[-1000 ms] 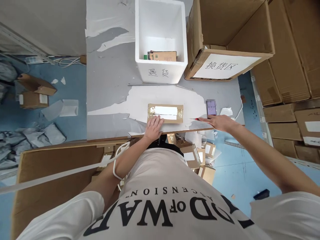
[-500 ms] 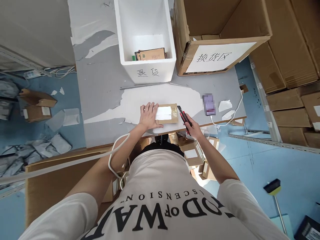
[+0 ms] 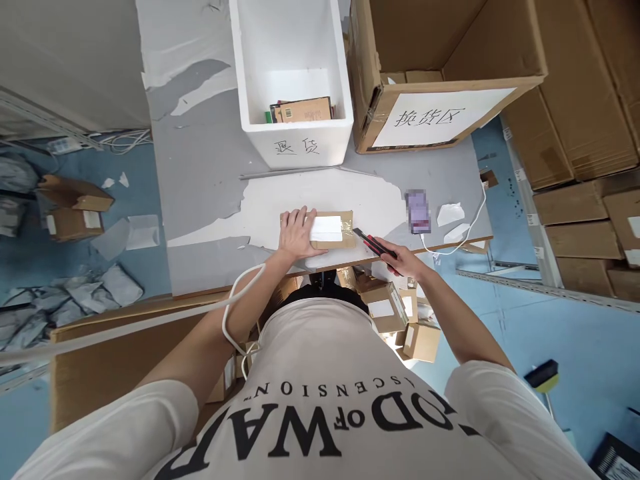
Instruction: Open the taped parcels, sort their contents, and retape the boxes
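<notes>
A small cardboard box point(image 3: 326, 230) with a white label lies flat near the table's front edge. Clear tape covers its right end. My left hand point(image 3: 297, 233) is closed across the left part of the box, fingers at its far side and thumb at the near side. In my right hand point(image 3: 406, 260) is a black and red utility knife point(image 3: 373, 243), its tip pointing left at the box's right end. A small gap seems to separate the tip from the box.
Behind the box stand a white foam bin point(image 3: 300, 143) with some boxes inside and a large open carton point(image 3: 370, 143) with a handwritten sign. A purple phone-like item point(image 3: 419, 212) with a white cable lies to the right, beside paper scraps point(image 3: 451, 214). A white cable crosses my left arm.
My right hand has moved right and slightly down, and the knife now lies at a flatter angle. The box has shifted slightly left. My left hand stays on it.
</notes>
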`<state>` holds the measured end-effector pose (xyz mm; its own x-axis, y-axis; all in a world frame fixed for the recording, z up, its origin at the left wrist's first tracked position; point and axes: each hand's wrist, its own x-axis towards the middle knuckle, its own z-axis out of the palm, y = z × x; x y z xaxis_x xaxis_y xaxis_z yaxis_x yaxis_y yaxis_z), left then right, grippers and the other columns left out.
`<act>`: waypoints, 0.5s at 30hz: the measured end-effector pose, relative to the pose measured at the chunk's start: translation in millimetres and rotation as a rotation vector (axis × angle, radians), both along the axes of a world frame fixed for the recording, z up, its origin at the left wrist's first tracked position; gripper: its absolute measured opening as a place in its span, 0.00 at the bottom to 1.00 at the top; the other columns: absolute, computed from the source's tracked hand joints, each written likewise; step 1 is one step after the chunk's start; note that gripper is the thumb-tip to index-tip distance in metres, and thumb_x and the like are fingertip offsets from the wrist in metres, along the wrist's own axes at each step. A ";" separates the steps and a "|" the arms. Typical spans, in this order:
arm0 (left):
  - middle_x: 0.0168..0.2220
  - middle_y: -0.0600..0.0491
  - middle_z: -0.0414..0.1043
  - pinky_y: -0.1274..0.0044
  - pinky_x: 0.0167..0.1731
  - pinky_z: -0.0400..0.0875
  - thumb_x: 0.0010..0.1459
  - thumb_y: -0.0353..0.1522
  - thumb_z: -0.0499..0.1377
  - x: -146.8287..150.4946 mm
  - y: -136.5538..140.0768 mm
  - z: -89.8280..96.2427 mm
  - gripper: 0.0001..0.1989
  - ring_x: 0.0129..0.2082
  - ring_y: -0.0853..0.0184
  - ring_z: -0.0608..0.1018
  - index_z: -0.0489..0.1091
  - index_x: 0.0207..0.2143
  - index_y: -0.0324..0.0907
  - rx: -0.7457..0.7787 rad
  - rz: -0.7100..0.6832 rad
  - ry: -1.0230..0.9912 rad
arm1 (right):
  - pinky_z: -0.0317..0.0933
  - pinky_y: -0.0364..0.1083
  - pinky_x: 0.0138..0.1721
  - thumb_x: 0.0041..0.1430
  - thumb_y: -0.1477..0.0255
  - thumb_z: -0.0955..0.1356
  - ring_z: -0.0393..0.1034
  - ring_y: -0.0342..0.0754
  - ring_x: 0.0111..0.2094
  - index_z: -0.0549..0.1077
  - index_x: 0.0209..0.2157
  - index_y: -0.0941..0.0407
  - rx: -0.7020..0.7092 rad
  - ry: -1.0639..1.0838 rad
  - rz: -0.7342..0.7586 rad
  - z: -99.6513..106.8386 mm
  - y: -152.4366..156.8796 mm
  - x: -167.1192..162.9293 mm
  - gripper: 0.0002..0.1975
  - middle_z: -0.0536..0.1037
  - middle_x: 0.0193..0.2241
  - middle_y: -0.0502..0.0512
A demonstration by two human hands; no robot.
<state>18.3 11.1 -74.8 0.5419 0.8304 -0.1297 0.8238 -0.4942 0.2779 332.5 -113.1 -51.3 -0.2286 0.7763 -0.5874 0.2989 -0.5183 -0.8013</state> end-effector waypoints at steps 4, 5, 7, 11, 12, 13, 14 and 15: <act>0.66 0.37 0.50 0.56 0.63 0.37 0.39 0.57 0.61 -0.6 0.1 -0.4 0.58 0.62 0.42 0.56 0.48 0.66 0.37 -0.014 0.004 -0.025 | 0.54 0.36 0.14 0.62 0.62 0.65 0.58 0.36 0.17 0.55 0.65 0.45 -0.088 0.030 0.023 -0.9 -16.0 -1.7 0.31 0.67 0.25 0.46; 0.66 0.37 0.50 0.56 0.63 0.36 0.39 0.57 0.61 -1.1 0.3 -0.7 0.58 0.62 0.42 0.56 0.48 0.67 0.37 -0.022 0.004 -0.042 | 0.54 0.36 0.14 0.62 0.62 0.65 0.58 0.35 0.17 0.55 0.65 0.44 -0.092 0.030 0.015 -1.0 -18.4 -3.4 0.31 0.68 0.26 0.46; 0.66 0.37 0.49 0.56 0.63 0.35 0.39 0.56 0.62 -2.0 0.8 -1.0 0.58 0.63 0.42 0.55 0.48 0.67 0.37 -0.044 0.007 -0.074 | 0.54 0.36 0.13 0.61 0.63 0.65 0.58 0.36 0.17 0.56 0.65 0.43 -0.095 0.031 -0.001 0.5 -20.4 -5.4 0.31 0.68 0.26 0.46; 0.67 0.37 0.48 0.56 0.63 0.34 0.39 0.55 0.63 -2.1 0.4 -0.4 0.58 0.64 0.41 0.53 0.48 0.67 0.37 -0.074 0.009 -0.080 | 0.54 0.37 0.12 0.59 0.63 0.67 0.58 0.36 0.16 0.58 0.64 0.45 -0.105 0.038 -0.005 8.6 -21.8 2.3 0.32 0.70 0.26 0.47; 0.67 0.37 0.48 0.56 0.63 0.33 0.39 0.55 0.64 -1.6 -0.2 0.1 0.59 0.64 0.41 0.53 0.47 0.67 0.37 -0.073 0.006 -0.072 | 0.54 0.37 0.12 0.58 0.62 0.68 0.59 0.36 0.16 0.60 0.63 0.46 -0.102 0.036 -0.016 10.1 -23.4 5.9 0.32 0.71 0.26 0.47; 0.67 0.37 0.47 0.56 0.63 0.33 0.39 0.56 0.64 -1.0 -0.8 0.8 0.59 0.64 0.42 0.53 0.47 0.67 0.36 -0.071 0.002 -0.064 | 0.54 0.38 0.12 0.57 0.62 0.68 0.59 0.37 0.16 0.60 0.63 0.47 -0.090 0.035 -0.046 10.7 -25.6 9.1 0.32 0.72 0.26 0.48; 0.67 0.36 0.46 0.56 0.63 0.33 0.38 0.56 0.64 -0.5 -1.3 1.8 0.60 0.65 0.42 0.52 0.47 0.67 0.36 -0.070 -0.003 -0.058 | 0.56 0.38 0.13 0.57 0.60 0.69 0.61 0.37 0.16 0.61 0.63 0.48 -0.066 0.038 -0.105 10.1 -28.1 11.1 0.33 0.73 0.28 0.48; 0.67 0.35 0.46 0.56 0.63 0.32 0.38 0.56 0.63 -0.3 -1.3 3.0 0.60 0.65 0.41 0.51 0.47 0.67 0.35 -0.072 -0.010 -0.056 | 0.57 0.39 0.14 0.55 0.59 0.69 0.62 0.38 0.17 0.60 0.62 0.49 -0.031 0.045 -0.193 8.0 -30.8 11.0 0.34 0.74 0.29 0.49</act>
<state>18.0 9.8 -71.8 0.5581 0.8145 -0.1587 0.8012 -0.4792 0.3583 343.5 -143.9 -43.3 -0.1040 0.7902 -0.6040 0.1560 -0.5868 -0.7946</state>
